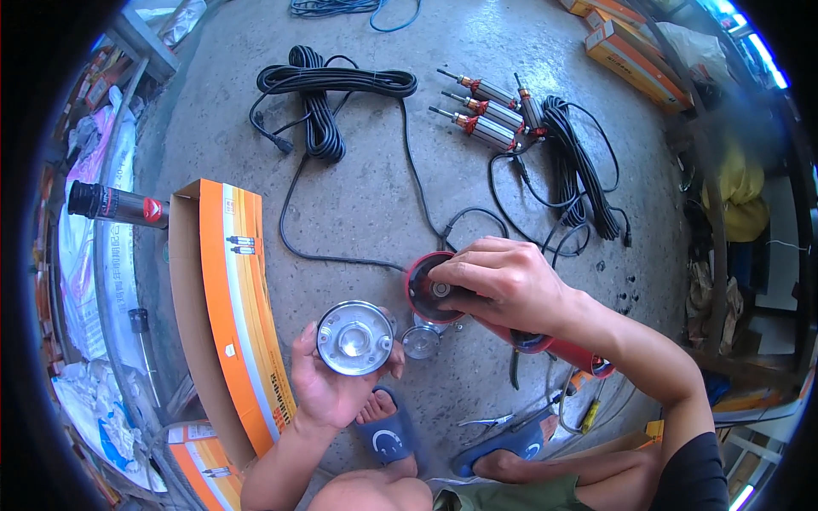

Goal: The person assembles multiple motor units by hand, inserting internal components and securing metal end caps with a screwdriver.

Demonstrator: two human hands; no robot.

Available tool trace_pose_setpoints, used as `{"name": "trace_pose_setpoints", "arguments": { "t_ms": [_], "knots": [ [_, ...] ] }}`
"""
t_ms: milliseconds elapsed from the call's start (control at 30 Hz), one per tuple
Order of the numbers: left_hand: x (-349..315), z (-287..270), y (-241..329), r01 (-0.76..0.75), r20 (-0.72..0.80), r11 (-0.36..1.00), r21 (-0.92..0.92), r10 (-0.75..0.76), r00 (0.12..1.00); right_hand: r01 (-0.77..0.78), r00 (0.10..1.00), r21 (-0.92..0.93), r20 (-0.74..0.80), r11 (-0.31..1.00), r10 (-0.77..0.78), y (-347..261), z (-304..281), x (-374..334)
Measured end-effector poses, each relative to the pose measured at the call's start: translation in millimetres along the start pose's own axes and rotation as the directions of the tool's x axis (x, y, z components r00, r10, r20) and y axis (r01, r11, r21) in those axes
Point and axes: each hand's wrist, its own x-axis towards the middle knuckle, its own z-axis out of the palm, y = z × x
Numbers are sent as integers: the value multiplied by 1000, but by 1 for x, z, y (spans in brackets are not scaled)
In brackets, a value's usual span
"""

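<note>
My left hand (331,393) is raised at the lower middle, its fingers curled round a round silver metal end cap (354,338) with a raised centre and small holes. To its right, my right hand (520,285) is bent over the dark mouth of a red cylindrical pump housing (417,288). Its fingertips reach into that mouth, close to a small metal ring; whether they pinch something is hidden. Behind the hand, red tubing stretches toward the lower right. Below the mouth, a smaller round metal part (421,341) sits on the floor.
Coiled black cables (319,94) lie ahead, with another coil (579,170) at the right. Several motor rotors (490,115) rest between them. An open orange carton (226,315) stands at the left, near a dark cylinder (119,204). Pliers (486,421) lie between my slippered feet.
</note>
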Motion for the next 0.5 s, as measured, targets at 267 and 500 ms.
{"name": "trace_pose_setpoints", "arguments": {
  "t_ms": [267, 500],
  "knots": [
    [1, 14, 4, 3, -8, 999, 44, -2, 1000, 22, 998, 10, 51, 1000, -23, 5, -3, 0],
    [-11, 27, 9, 9, -99, 997, 81, -1, 995, 0, 1000, -22, 18, 1000, 0, -12, -10, 7]
  ]
}}
